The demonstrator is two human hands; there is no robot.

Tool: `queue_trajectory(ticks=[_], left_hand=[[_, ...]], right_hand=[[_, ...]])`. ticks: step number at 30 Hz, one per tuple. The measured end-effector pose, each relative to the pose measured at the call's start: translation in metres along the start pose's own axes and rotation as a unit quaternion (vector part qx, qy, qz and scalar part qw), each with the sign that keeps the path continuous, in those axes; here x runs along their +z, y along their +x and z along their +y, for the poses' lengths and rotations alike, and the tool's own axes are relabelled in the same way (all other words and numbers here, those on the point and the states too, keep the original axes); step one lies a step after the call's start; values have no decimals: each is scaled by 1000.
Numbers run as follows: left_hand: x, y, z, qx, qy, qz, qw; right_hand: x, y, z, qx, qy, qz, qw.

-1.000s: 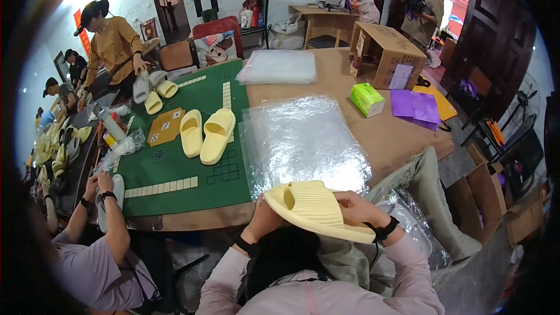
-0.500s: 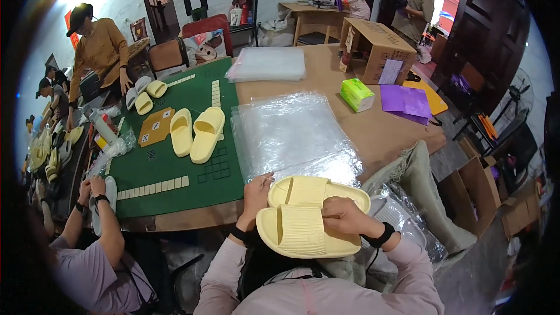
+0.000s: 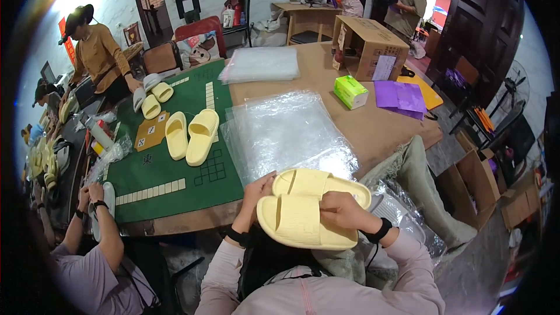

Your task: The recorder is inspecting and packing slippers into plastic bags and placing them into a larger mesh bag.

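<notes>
A pair of pale yellow slide slippers lies side by side in front of my body. The nearer slipper (image 3: 290,221) overlaps the farther slipper (image 3: 301,181), and both have ribbed straps. My left hand (image 3: 256,196) is closed at the toe end of the farther slipper, fingertips against its edge. With fingers pinched, my right hand (image 3: 345,210) holds the nearer slipper at the strap's rear edge; its fingertips are partly hidden. Just beyond lies a stack of clear plastic bags (image 3: 286,134) on the brown table (image 3: 379,131).
A green mat (image 3: 137,184) holds yellow slippers (image 3: 202,137) at left. A co-worker's hands (image 3: 93,195) hold a grey slipper beside me. Farther back are a cardboard box (image 3: 373,49), a green tissue pack (image 3: 350,92) and purple sheets (image 3: 399,98). A sack (image 3: 417,192) stands at right.
The slipper pair has shifted slightly away from my body, and my left hand has come closer against the farther slipper. The co-worker in brown has turned and leaned at the far left.
</notes>
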State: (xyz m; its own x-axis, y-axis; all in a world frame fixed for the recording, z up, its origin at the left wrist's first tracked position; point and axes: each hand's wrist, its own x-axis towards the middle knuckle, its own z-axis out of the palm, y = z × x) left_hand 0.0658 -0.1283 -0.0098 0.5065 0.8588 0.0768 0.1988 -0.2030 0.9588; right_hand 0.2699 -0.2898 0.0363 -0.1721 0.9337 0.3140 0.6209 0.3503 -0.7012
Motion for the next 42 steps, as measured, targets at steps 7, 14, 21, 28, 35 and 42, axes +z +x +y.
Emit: queue_trajectory(ticks=[7,14,21,28,35,42], left_hand=[[-1,-4,3,109,-38,-62,991],[5,-3,13,-23,-198,-67,978],[32,-23,36,132,165,-109,971],[48,-33,44,192,193,-160,949],[54,-44,59,183,-32,-305,934],[48,-39,55,30,-284,-171,943]], right_hand=[[0,4,13,-34,-169,69,983],[-2,4,16,35,-216,87,972],[19,12,20,11,-314,108,943],[30,23,42,57,-341,97,933],[43,76,131,68,-317,0,946],[17,54,67,-69,-270,-132,951]])
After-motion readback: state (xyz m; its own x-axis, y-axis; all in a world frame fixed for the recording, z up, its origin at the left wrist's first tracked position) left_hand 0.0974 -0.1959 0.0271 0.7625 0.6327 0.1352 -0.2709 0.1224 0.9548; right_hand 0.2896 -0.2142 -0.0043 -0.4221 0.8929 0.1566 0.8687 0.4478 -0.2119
